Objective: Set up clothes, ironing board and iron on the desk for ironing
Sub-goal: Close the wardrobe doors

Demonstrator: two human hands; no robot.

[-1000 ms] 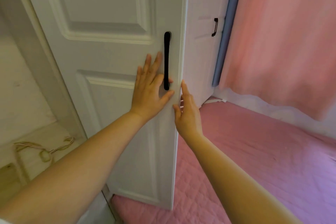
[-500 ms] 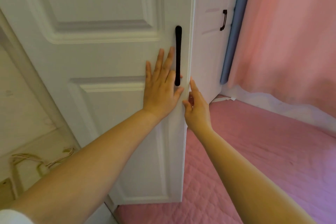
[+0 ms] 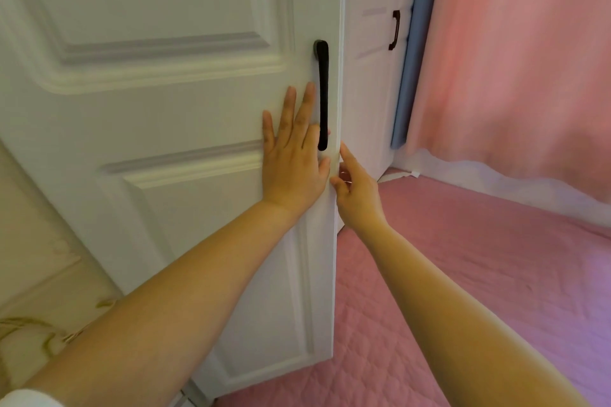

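On the far left, some cord (image 3: 39, 337) lies on a pale shelf, partly hidden. I can't tell what it belongs to.

Next comes the big white door (image 3: 165, 142). It looks stiff and hard, and I think it swings easily on its hinges. The best place to hold it is the black handle (image 3: 323, 96) or the free edge.

The left hand (image 3: 292, 160) lies flat on the door, just beside the handle. Its fingers are spread and point up. It holds nothing. The arm reaches out long and nearly straight.

The right hand (image 3: 355, 188) is at the door's edge. Its first finger points up along the edge and the other fingers curl loosely. It grips nothing that I can see. That arm also reaches far forward.

To the right are a pink bed (image 3: 479, 274) and a pink curtain (image 3: 529, 59).

The clothes, the ironing board and the iron are nowhere in sight. No bench shows either.
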